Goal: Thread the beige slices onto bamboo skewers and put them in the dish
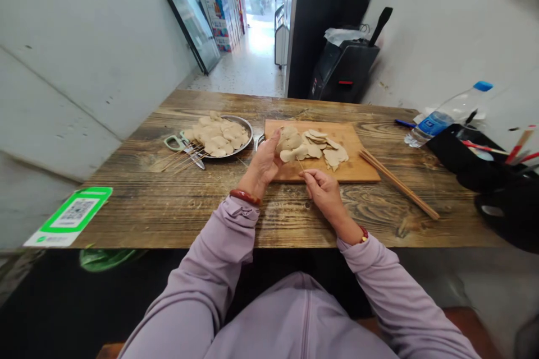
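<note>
My left hand (pixel 266 158) is closed around thin beige slices (pixel 289 143) over the left part of a wooden cutting board (pixel 353 174). Pinched in the fingers of my right hand (pixel 323 188) is a thin wooden skewer (pixel 300 165), whose far end meets the slices. More loose slices (pixel 334 154) lie on the board just beyond my hands. To the left, a round metal plate (pixel 249 129) carries a heap of skewered slices (pixel 219 134), their sticks pointing toward me. Scissors (pixel 197 160) with pale green handles rest beside that plate.
A bundle of bare skewers (pixel 400 185) lies across the board's right edge. Farther right are a water bottle (pixel 438 118) and a black holder (pixel 455 148) with pens. A green-framed code card (pixel 76 213) sits at the table's left front corner.
</note>
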`<state>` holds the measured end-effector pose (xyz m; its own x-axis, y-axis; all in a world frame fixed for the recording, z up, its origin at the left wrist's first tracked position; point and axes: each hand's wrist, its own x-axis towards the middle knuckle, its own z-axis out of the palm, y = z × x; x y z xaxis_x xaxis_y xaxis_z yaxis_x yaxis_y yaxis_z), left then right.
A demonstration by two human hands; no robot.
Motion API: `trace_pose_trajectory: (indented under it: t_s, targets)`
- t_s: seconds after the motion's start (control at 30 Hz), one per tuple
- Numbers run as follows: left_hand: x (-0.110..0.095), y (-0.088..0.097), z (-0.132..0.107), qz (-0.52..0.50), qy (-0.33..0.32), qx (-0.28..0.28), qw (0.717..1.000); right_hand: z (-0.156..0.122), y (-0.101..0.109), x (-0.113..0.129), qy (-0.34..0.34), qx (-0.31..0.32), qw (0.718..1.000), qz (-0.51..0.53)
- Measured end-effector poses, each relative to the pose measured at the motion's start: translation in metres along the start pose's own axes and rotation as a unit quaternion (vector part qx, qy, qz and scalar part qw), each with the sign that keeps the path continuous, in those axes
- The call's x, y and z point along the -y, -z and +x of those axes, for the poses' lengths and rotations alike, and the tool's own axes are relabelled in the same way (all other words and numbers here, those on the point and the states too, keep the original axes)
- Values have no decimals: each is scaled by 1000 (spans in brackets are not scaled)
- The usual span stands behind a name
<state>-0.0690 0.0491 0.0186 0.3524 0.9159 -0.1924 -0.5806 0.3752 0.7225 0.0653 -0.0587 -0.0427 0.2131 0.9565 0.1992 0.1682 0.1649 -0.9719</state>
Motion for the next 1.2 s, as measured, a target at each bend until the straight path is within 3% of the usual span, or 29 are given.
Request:
trace_pose_trajectory:
  t_s: [0.23, 0.47, 0.83, 1.2]
  targets:
    - [18, -4, -9, 53, 93, 47, 993, 4, 2, 6, -1, -49, 999, 11]
    - [22, -7, -10, 19, 54, 18, 998, 5, -1, 2, 35, -46, 998, -38]
    - [23, -12, -9, -11, 75, -6, 997, 5, 0, 8, 28, -38, 992, -113]
    - [29, -15, -16, -5, 75, 7, 997, 6, 1, 3, 47, -89, 989, -106]
